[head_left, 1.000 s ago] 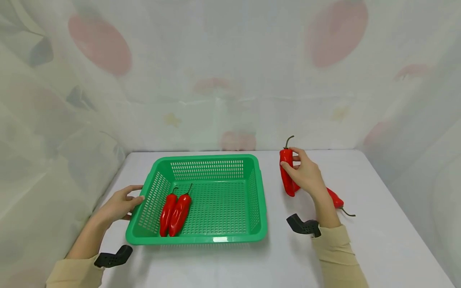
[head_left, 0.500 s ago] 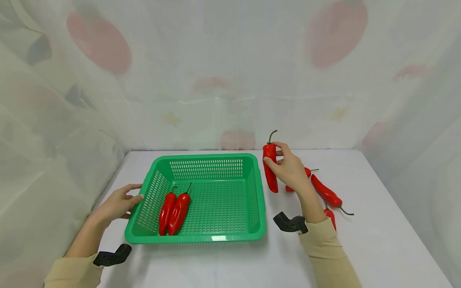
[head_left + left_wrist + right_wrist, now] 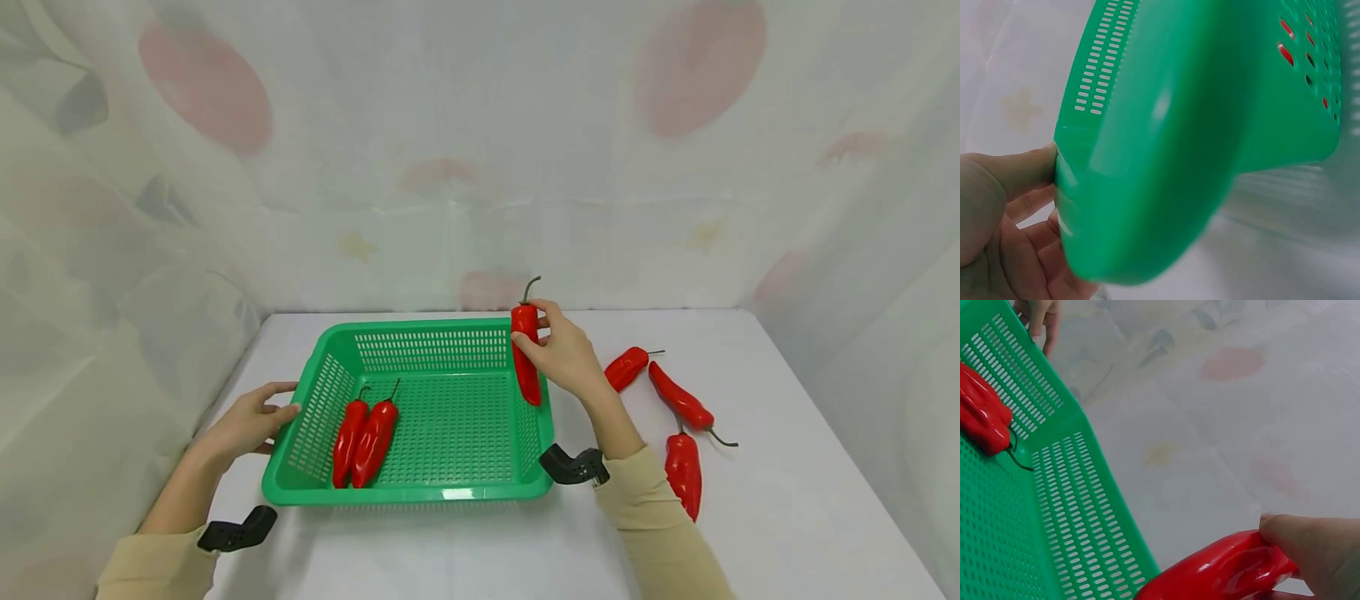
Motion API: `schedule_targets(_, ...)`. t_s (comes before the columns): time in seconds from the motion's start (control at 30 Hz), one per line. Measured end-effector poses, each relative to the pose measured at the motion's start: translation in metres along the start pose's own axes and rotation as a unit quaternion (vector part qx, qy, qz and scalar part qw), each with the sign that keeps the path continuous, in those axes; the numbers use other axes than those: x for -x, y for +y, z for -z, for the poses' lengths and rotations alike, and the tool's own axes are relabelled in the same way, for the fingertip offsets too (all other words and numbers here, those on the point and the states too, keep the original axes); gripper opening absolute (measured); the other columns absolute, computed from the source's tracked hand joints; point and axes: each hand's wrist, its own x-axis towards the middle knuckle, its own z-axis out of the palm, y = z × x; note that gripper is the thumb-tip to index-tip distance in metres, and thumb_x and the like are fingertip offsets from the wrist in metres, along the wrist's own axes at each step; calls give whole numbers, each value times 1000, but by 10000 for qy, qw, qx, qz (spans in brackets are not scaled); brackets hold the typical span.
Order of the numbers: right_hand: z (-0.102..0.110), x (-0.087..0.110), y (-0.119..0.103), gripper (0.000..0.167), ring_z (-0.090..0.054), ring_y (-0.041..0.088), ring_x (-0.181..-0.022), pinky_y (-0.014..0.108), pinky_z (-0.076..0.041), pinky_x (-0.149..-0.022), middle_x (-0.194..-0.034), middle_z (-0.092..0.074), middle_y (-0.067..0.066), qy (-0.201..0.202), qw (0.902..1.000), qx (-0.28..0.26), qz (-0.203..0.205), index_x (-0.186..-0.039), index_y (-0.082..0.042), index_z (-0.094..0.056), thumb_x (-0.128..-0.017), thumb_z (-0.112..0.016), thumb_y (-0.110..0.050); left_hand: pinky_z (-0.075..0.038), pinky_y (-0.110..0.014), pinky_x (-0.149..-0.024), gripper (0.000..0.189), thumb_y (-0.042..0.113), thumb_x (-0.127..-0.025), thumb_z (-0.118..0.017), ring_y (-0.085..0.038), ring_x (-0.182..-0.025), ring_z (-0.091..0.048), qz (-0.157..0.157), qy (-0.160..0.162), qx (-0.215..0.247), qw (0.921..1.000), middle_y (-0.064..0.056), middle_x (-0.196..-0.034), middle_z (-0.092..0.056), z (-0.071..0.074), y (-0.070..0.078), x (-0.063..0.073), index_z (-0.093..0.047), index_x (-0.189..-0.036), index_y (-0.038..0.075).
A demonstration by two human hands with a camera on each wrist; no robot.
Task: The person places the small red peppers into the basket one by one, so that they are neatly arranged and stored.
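Note:
My right hand [image 3: 561,350] pinches a red chili pepper [image 3: 526,358] between thumb and fingers, its green stem pointing up. In the head view this pepper overlaps the right rim of the green plastic basket [image 3: 420,497]. My left hand [image 3: 251,423] holds the basket's left rim, thumb on top and fingers beneath, as the left wrist view shows. Inside the basket, on its left side, a narrower red pepper [image 3: 349,442] and a wider red pepper [image 3: 374,443] lie side by side. The right wrist view shows the held pepper [image 3: 1216,569] beside the basket's slotted wall.
Right of the basket, three more peppers lie on the white table [image 3: 787,500]: a rear one [image 3: 627,367], a slanted one [image 3: 681,397] and a front one [image 3: 683,475]. A patterned white curtain [image 3: 600,167] hangs behind and at both sides.
My right hand has carried the pepper leftward from over the table to the basket's right rim. The peppers its arm covered now show. My left hand and the basket stay put.

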Motion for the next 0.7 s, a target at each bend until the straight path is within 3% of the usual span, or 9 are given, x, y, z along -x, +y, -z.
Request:
schedule_targets(0.53, -29, -7, -12, 60, -63, 21, -85, 30, -54, -64, -118, -56, 12, -484, 9975, -507, -103, -138, -9, -34, -88, -60, -31, -55, -40, -65, 61, 30, -96, -49, -20, -76, -64, 57, -2, 10, 10000, -22, -104, -61, 0, 1, -2, -22, -143, 0)
schedule_targets(0.7, -39, -8, -13, 60, -61, 21, -90, 28, -53, -61, -117, -56, 11, -560, 9965, -592, -201, -137, -11, -34, -88, -60, -33, -56, -40, -65, 61, 29, -96, -49, -21, -75, -64, 42, 3, 11, 10000, -23, -105, -61, 1, 1, 0, -22, -142, -1)
